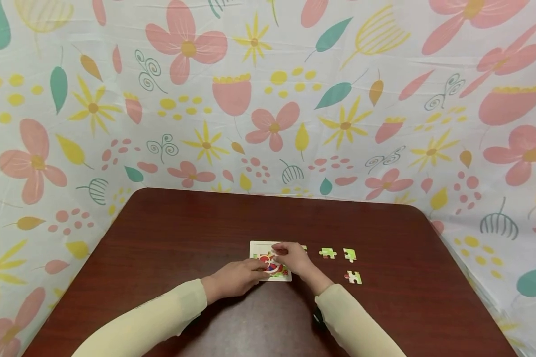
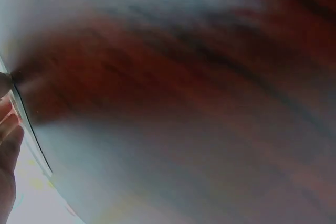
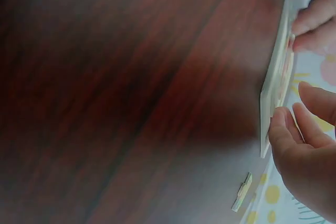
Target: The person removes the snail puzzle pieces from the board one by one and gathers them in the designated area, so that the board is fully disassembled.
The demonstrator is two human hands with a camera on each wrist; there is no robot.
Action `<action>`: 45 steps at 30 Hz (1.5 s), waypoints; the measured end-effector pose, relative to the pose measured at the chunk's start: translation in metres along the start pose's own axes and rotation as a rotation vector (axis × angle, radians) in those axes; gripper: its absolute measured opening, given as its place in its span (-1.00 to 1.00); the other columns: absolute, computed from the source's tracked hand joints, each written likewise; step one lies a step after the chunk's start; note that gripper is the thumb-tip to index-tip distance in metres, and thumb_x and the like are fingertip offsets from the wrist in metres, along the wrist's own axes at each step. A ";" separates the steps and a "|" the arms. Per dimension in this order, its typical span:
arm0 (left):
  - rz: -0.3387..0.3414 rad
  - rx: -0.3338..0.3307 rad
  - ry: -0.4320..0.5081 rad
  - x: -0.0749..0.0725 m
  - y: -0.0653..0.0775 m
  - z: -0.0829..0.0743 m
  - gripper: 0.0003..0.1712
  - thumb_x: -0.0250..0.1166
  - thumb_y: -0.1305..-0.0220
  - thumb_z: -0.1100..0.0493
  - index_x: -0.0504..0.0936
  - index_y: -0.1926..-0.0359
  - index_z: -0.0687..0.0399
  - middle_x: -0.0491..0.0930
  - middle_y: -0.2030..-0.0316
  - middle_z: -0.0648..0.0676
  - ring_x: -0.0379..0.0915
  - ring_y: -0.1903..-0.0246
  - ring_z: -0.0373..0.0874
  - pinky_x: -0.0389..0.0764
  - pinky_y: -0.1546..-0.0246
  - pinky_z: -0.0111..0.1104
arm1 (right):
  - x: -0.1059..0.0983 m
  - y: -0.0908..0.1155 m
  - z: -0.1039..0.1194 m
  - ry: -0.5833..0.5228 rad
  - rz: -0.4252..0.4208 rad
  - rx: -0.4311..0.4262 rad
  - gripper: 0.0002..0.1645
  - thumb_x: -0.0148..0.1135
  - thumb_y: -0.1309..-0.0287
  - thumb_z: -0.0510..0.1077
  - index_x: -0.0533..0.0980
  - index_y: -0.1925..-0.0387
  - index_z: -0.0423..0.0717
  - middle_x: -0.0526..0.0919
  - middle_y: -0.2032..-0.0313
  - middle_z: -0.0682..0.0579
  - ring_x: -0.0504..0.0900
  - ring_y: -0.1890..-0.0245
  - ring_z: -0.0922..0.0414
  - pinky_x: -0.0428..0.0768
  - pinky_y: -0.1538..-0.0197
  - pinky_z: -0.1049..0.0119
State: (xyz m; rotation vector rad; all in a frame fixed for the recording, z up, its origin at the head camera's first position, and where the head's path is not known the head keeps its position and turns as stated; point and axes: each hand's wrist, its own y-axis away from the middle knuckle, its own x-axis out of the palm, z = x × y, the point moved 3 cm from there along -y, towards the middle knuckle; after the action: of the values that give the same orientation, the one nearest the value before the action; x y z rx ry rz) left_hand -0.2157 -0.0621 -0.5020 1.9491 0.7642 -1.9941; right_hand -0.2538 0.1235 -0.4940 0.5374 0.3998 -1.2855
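A small jigsaw puzzle board (image 1: 260, 244) with a pale rim lies on the table, its coloured picture partly covered by both hands. My left hand (image 1: 238, 278) rests on its left side, fingers stretched over the picture and thumb at the near edge. My right hand (image 1: 295, 259) reaches over the right half; in the right wrist view its fingertips (image 3: 278, 116) touch the board's surface, with the thumb held apart from them. No piece shows between thumb and fingers. The left wrist view is blurred and catches only part of the left fingers (image 2: 9, 145) by the board's edge.
Loose puzzle pieces lie right of the board: a green one (image 1: 328, 253), another at the back right (image 1: 350, 255), and a red-and-green one (image 1: 354, 276) nearer me. One more piece (image 1: 304, 247) peeks out behind the right hand. The dark wooden table (image 1: 183, 223) meets a flowered cloth (image 1: 272, 163).
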 end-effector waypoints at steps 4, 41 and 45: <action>-0.009 -0.030 0.009 -0.004 0.004 0.003 -0.64 0.34 -0.40 0.12 0.71 -0.18 -0.08 0.63 -0.21 0.06 0.59 -0.22 -0.06 0.69 -0.10 -0.30 | 0.001 -0.001 0.001 0.012 0.009 -0.003 -0.62 0.31 -0.27 -0.34 0.64 -0.12 -0.28 0.74 -0.03 -0.21 0.70 -0.04 -0.10 0.71 -0.01 0.10; 0.061 -0.082 0.021 -0.001 -0.004 0.001 -0.65 0.30 -0.43 0.13 0.71 -0.19 -0.11 0.58 -0.02 -0.01 0.59 0.01 -0.16 0.68 0.11 -0.39 | 0.005 -0.007 0.016 0.088 -0.032 0.010 -0.88 0.33 -0.20 -0.40 0.70 0.22 -0.29 0.73 0.27 -0.16 0.62 0.36 0.12 0.57 0.33 0.33; 0.078 -0.090 0.029 -0.002 -0.003 0.003 -0.64 0.28 -0.44 0.13 0.70 -0.21 -0.12 0.58 -0.03 -0.01 0.59 0.01 -0.17 0.67 0.11 -0.39 | 0.004 -0.011 0.013 0.102 -0.061 -0.028 -0.88 0.40 -0.13 -0.39 0.69 0.25 -0.29 0.74 0.32 -0.15 0.65 0.35 0.10 0.58 0.34 0.33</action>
State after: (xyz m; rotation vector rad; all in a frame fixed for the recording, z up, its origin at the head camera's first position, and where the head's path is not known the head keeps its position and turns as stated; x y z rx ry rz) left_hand -0.2195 -0.0612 -0.4998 1.9301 0.7594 -1.8582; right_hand -0.2639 0.1110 -0.4878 0.5728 0.5219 -1.3127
